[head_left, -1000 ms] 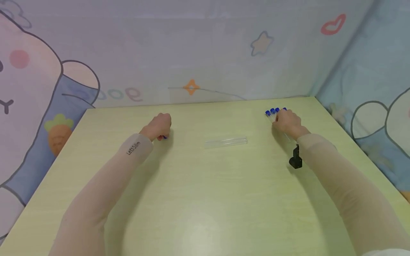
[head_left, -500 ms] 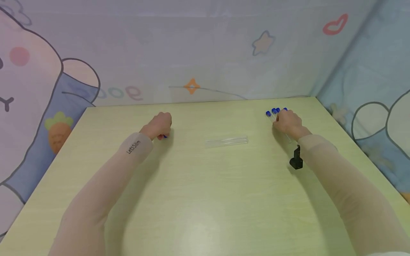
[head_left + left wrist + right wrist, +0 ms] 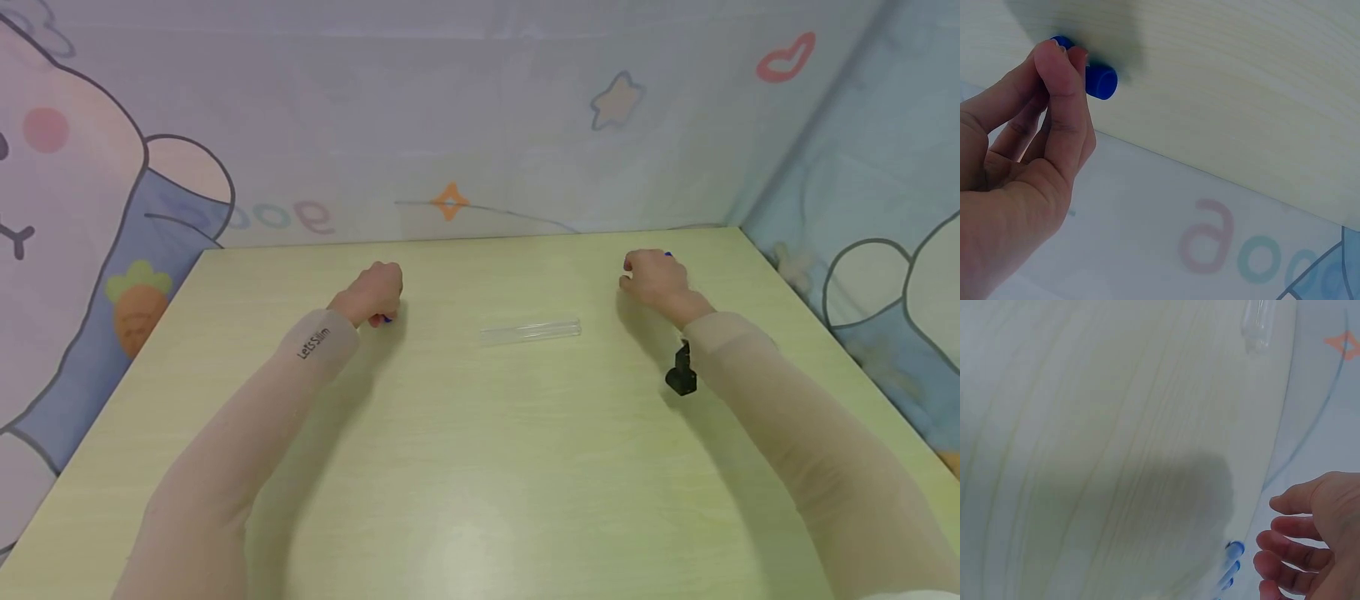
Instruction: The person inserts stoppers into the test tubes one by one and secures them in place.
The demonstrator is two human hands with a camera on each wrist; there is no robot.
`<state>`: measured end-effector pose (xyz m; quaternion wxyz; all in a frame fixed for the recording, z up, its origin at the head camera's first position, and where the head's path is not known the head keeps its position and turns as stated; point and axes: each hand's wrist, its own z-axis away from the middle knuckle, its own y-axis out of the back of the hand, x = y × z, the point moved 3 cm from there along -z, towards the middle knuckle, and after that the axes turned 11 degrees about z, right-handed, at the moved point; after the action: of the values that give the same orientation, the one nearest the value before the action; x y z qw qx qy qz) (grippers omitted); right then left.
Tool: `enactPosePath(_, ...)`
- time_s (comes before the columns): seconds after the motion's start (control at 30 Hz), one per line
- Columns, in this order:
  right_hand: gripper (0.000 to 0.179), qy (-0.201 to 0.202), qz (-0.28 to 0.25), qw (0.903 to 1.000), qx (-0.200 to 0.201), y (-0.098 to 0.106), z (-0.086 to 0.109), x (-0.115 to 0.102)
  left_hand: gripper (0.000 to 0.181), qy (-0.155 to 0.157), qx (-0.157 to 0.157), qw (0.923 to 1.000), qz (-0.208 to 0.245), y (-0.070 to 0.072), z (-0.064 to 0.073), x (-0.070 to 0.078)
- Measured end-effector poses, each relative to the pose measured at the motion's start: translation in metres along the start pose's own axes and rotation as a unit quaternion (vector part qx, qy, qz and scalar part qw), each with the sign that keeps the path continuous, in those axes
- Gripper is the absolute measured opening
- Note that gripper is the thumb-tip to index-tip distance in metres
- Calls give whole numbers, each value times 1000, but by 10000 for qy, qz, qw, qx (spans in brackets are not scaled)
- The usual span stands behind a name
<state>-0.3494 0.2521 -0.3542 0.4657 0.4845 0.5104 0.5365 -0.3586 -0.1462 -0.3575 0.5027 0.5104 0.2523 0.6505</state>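
My left hand (image 3: 372, 293) is low over the table's left part, thumb and fingers pinching a small blue cap (image 3: 1102, 81). In the left wrist view a second bit of blue (image 3: 1062, 42) shows behind the fingertips. My right hand (image 3: 655, 277) hovers at the back right with fingers loosely bent and apart, nothing between them. Beneath and beside it lie several clear tubes with blue caps (image 3: 1234, 551), mostly hidden by the hand in the head view. Between the hands, clear uncapped tubes (image 3: 530, 332) lie side by side on the table.
The pale wooden table (image 3: 465, 433) ends at a printed cloth backdrop (image 3: 510, 125) behind, with another cloth panel (image 3: 862, 167) along the right. A black camera mount (image 3: 682, 372) hangs from the right wrist.
My right hand has let go of the capped tubes, shifted slightly left and lifted with its fingers parted, now covering most of the caps. The left hand has stayed in place.
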Motion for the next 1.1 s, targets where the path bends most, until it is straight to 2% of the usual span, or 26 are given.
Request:
enactPosePath(0.17,29,330,-145,9991,232,0,-2,-14,23,-5,-26,10000,10,0,-1,-1)
enactPosePath(0.27,27,662,-338,9967,323,-1,-3,-24,21,-7,-19,10000,17,-1,-1,-2)
enactPosePath(0.47,24,1317,-746,9881,283,0,0,-46,16,-18,12,10000,0,0,1,0)
enactPosePath(0.6,22,1578,-915,9830,217,0,1,-58,10,-56,-2,10000,-7,0,1,1)
enactPosePath(0.93,22,2113,-1076,9714,133,-5,7,-82,11,-94,-49,9999,-13,0,2,0)
enactPosePath(1.1,20,2479,-1117,9621,210,-10,10,-92,15,-93,-84,9999,-28,0,2,1)
